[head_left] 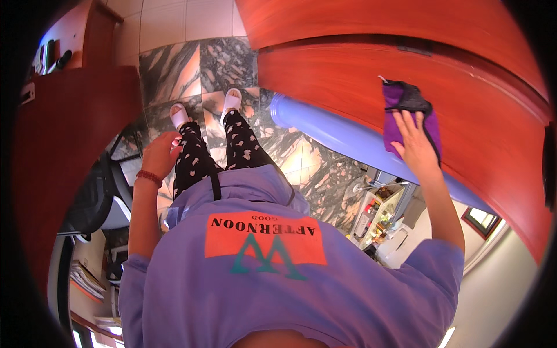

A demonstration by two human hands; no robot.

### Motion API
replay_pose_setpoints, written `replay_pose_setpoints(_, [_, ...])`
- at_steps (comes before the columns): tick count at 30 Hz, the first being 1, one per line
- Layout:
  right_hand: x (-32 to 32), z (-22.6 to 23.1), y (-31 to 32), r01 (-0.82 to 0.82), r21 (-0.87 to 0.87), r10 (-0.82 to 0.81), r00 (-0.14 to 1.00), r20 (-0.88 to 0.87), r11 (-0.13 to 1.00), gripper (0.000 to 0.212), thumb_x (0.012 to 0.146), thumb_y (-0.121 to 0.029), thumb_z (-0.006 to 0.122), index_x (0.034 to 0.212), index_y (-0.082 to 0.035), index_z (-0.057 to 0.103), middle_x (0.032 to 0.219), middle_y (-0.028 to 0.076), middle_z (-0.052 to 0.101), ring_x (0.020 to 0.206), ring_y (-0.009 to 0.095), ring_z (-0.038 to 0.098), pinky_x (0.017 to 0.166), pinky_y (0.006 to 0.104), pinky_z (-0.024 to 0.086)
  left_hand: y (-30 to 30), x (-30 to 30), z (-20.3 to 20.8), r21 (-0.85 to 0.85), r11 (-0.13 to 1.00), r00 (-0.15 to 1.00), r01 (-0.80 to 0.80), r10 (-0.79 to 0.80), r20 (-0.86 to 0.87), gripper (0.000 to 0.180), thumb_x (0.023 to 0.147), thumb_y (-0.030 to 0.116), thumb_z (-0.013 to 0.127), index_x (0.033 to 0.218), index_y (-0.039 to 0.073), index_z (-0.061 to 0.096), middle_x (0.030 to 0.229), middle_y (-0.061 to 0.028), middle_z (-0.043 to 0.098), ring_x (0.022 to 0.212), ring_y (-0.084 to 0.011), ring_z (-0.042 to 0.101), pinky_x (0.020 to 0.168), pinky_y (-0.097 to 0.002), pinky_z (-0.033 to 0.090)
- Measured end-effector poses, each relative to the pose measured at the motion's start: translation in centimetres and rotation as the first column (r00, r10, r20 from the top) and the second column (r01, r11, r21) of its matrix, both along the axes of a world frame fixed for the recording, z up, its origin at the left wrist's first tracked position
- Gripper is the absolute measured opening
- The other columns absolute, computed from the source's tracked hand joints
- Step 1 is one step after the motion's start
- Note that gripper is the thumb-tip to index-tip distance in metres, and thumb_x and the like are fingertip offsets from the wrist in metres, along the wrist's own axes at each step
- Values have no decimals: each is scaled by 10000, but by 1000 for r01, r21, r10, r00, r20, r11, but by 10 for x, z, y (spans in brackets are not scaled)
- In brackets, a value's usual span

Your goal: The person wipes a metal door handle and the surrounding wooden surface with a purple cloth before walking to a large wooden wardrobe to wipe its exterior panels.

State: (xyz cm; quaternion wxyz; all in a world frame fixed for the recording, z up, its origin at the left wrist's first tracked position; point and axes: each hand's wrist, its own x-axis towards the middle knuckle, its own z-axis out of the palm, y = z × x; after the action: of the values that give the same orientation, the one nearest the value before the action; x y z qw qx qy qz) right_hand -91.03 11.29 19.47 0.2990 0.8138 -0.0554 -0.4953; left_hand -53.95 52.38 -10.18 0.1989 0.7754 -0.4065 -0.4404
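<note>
My right hand (pixel 416 142) lies flat with its fingers spread on a purple cloth with dark edging (pixel 432 130). The cloth is pressed against the red-brown wooden surface (pixel 342 75) at the right, and its upper part is folded over. My left hand (pixel 161 153) hangs beside my left thigh, with a beaded bracelet (pixel 149 177) at the wrist. Its fingers are loosely curled and a little apart, and nothing shows in them.
A long blue roll (pixel 331 130) lies along the foot of the wooden surface. At the left stand a dark red wooden piece (pixel 69 127) and a black chair (pixel 87 197). Shelves with small items (pixel 380 217) are at the lower right. Marble tiles (pixel 229 61) cover the floor.
</note>
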Motion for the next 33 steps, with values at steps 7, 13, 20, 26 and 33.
replay_pose_setpoints(7, [23, -157, -31, 5, 204, 4, 999, -43, 979, 845, 955, -487, 602, 1562, 23, 309, 1626, 152, 303, 1484, 412, 242, 1249, 490, 177, 76, -35, -104, 323, 932, 981, -165, 190, -48, 249, 855, 154, 739, 1085, 94, 668, 1003, -106, 722, 921, -309, 704, 825, -419, 550])
replay_pose_setpoints(13, [50, -241, -46, -9, 195, 29, 995, -100, 981, 828, 972, -505, 567, 1549, 39, 329, 1632, 148, 295, 1482, 388, 246, 1249, 507, 160, 113, -90, -160, 609, 792, 972, -34, 168, -164, 251, 852, 201, 745, 1065, 84, 684, 991, -128, 729, 987, -330, 693, 893, -440, 541])
replay_pose_setpoints(20, [85, -272, -90, -65, 24, 60, 986, 155, 998, 772, 997, -449, 564, 1548, 34, 322, 1602, 141, 335, 1454, 374, 302, 1221, 511, 236, 94, -137, -170, 558, 824, 960, -96, 225, -168, 346, 859, 216, 766, 1155, 101, 627, 1146, -136, 658, 1088, -349, 652, 942, -443, 523])
replay_pose_setpoints(26, [131, -359, -113, -1, 78, -2, 999, 47, 997, 720, 979, -455, 586, 1480, 40, 438, 1504, 112, 443, 1386, 372, 343, 1223, 453, 237, 75, -161, -187, 618, 783, 954, -68, 231, -189, 398, 856, 186, 768, 1205, 99, 598, 1219, -153, 611, 1131, -373, 630, 980, -479, 508])
replay_pose_setpoints(33, [129, -522, -125, -154, 207, 169, 984, -54, 966, 730, 992, -479, 554, 1483, 49, 446, 1526, 102, 452, 1421, 359, 325, 1236, 445, 213, 61, -181, -224, 600, 786, 967, -149, 243, -78, 499, 834, 180, 779, 1280, 93, 573, 1258, -137, 535, 1190, -361, 562, 984, -477, 502])
